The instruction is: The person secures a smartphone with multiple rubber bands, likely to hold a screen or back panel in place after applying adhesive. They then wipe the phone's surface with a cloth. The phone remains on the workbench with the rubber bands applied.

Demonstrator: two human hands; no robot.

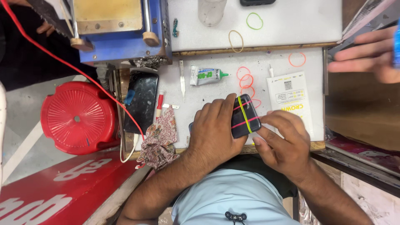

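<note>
At the bench's near edge, the left hand clasps a rubber-banded dark phone; right hand fingertips pinch its end.

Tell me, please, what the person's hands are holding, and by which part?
Both hands grip a rubber-banded black phone: left hand over its near end, right hand pinching its far corner.

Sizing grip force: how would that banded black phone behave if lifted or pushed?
The phone looks rigid and flat, so it likely slides, not rolls. Its glossy face is probably slippery, though the rubber bands may add grip. The left hand and right hand both steady it.
</note>
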